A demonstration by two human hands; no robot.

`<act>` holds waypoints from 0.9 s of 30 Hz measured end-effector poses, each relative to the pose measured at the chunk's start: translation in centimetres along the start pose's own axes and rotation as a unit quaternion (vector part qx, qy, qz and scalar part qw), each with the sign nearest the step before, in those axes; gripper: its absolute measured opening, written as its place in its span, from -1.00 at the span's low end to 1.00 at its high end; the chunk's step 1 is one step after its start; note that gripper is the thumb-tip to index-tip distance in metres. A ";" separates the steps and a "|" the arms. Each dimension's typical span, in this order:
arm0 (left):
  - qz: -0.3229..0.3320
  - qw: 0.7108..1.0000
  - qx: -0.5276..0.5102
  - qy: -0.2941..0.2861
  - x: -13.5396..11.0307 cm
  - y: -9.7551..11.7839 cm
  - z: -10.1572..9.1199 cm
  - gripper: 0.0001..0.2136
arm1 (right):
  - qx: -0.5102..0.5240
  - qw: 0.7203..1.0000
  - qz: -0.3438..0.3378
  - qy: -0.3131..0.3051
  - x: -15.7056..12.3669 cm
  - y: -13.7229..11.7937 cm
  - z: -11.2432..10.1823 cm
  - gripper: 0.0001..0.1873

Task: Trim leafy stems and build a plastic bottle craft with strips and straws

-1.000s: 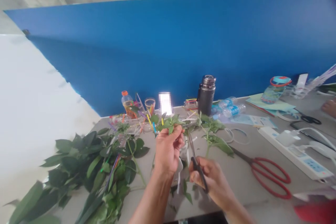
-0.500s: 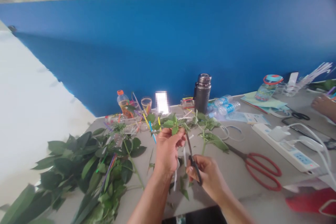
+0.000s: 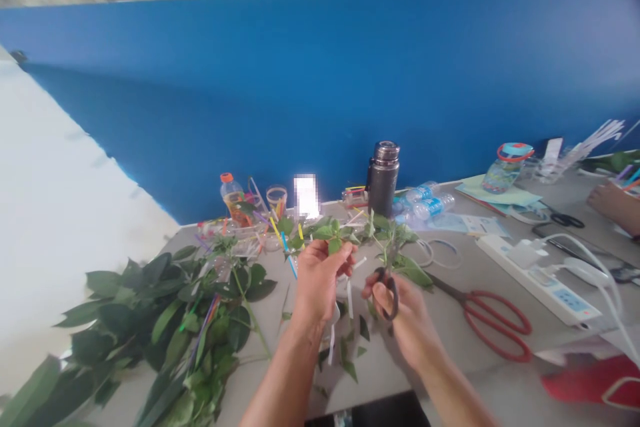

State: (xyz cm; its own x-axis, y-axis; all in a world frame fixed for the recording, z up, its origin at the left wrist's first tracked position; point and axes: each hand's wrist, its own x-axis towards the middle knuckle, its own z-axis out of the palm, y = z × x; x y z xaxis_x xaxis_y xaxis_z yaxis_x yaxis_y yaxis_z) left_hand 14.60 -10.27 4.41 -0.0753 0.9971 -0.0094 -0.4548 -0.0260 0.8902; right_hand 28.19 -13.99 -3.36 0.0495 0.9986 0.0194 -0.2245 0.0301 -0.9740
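Observation:
My left hand (image 3: 323,280) is closed on a small leafy sprig (image 3: 334,237), its green leaves showing above the fingertips. Black-handled scissors (image 3: 387,297) are gripped in my right hand (image 3: 405,310), to the right of the sprig and apart from it. Their blades point up and away, blurred against the foliage behind. Below my hands, cut leaf pieces (image 3: 347,360) are scattered on the grey table (image 3: 280,380). Another leafy stem (image 3: 387,247) lies beyond my right hand.
A heap of leafy branches (image 3: 125,313) covers the left side. Red-handled scissors (image 3: 497,323) and a power strip (image 3: 540,280) lie to the right. A dark flask (image 3: 384,180) and plastic bottles (image 3: 433,205) stand or lie at the back. Another person's hand (image 3: 613,207) is at far right.
My right hand has moved the scissors rightward, away from the sprig. More leaf pieces show on the table below. My left hand still holds the sprig in nearly the same place.

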 end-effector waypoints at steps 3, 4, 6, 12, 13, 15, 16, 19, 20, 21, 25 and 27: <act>-0.003 1.000 0.014 -0.021 0.0 -0.4 0.0 -0.74 | 0.018 0.999 -0.014 0.043 1.6 -1.8 0.0 -0.60; 0.001 0.999 0.020 -0.030 0.0 -0.6 0.0 -0.75 | 0.020 0.998 -0.020 0.056 2.2 -2.5 0.1 -0.61; 0.010 0.998 0.034 -0.047 0.0 -0.7 -0.2 -0.78 | 0.009 0.996 -0.040 0.074 3.3 -3.7 0.0 -0.64; 0.039 0.992 0.105 -0.063 0.1 -0.4 -0.6 -0.88 | -0.047 0.997 -0.049 -0.031 4.9 -5.7 -0.1 -0.53; 0.048 0.989 0.122 -0.063 0.1 -0.4 -0.6 -0.89 | -0.040 0.998 -0.048 -0.029 5.0 -5.9 0.1 -0.55; 0.063 0.985 0.150 -0.060 0.1 -0.4 -0.7 -0.91 | -0.032 0.999 -0.043 -0.007 5.2 -6.2 0.5 -0.56; 0.068 0.983 0.159 -0.059 0.1 -0.4 -0.7 -0.92 | -0.031 0.999 -0.043 -0.002 5.3 -6.4 0.7 -0.56; 0.075 0.979 0.180 -0.062 0.1 -0.5 -0.9 -0.94 | -0.048 0.996 -0.059 -0.037 5.9 -6.6 0.9 -0.61; 0.077 0.978 0.183 -0.061 0.0 -0.5 -1.0 -0.95 | -0.061 0.994 -0.070 -0.050 6.1 -6.6 0.9 -0.65; 0.079 0.978 0.184 -0.059 0.0 -0.4 -1.0 -0.95 | -0.074 0.992 -0.083 -0.059 6.3 -6.7 0.9 -0.69; 0.086 0.981 0.169 -0.040 -0.3 -0.2 -1.1 -0.96 | -0.097 0.986 -0.127 -0.054 7.1 -7.3 1.4 -0.76; 0.087 0.983 0.160 -0.028 -0.5 0.1 -1.2 -0.96 | -0.098 0.986 -0.122 -0.055 7.4 -7.9 1.9 -0.75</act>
State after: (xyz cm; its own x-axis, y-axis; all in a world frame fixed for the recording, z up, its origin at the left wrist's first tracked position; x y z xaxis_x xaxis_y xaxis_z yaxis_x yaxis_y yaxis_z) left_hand 13.54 -10.85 3.93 -0.0740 0.9820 0.1738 -0.1365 -0.1826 0.9737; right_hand 28.47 -6.80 4.90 -0.0304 0.9619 0.2717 -0.0267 0.2709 -0.9622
